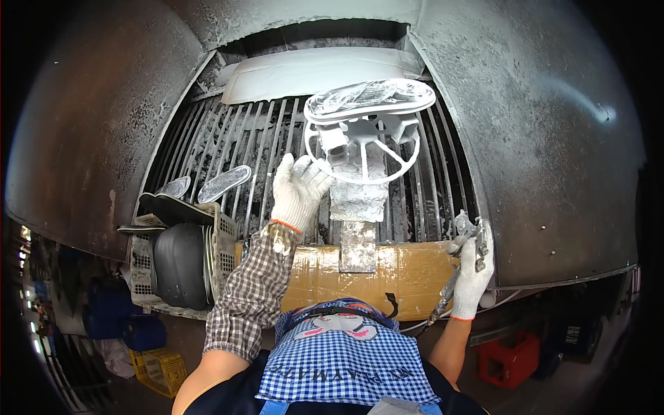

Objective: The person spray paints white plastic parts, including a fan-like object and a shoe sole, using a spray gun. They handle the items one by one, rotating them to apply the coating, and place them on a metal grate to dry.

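Observation:
My left hand (299,190), in a white knit glove, reaches over the slatted grate with its fingers stretched out. Its fingertips are at the rim of a white-coated spoked wheel stand (364,155); whether they touch it I cannot tell. On top of the stand lies a white-edged shoe sole (370,100) with a shiny, film-like upper face. Off to the right, my right hand (474,270), also gloved, is closed round a grey, paint-crusted spray gun (465,238). A hose runs down from the gun.
At left, a plastic crate (225,242) holds several dark soles (181,266). Two film-covered soles (225,183) lie beyond it on the grate (256,131). Metal booth walls (546,138) rise on both sides. A tape-covered yellow-brown panel (318,277) spans the front; a red container (508,360) stands lower right.

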Motion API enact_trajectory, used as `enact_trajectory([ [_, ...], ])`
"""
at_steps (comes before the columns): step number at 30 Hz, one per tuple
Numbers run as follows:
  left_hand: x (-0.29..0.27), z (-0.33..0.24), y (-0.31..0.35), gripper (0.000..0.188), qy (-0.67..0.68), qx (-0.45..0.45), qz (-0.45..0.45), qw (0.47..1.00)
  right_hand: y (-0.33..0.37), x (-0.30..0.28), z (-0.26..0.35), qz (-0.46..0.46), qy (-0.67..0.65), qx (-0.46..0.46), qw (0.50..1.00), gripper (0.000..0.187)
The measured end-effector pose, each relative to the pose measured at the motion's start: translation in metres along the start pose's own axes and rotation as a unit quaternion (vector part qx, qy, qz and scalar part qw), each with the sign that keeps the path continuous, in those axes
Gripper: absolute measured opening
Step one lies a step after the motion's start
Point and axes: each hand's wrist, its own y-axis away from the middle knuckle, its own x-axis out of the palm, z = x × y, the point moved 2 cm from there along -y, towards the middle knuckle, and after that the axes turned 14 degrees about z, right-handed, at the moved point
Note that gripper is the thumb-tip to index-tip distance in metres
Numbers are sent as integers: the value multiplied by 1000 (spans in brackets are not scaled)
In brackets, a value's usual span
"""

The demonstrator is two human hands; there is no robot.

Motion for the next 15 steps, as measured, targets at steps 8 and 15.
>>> enact_trajectory([
  [8, 8, -2, 0, 64, 16, 20, -58, 998, -4, 6, 11, 21, 23, -21, 999, 53],
  [15, 9, -2, 2, 66, 5, 25, -53, 998, -20, 57, 61, 176, -171, -23, 969, 57],
])
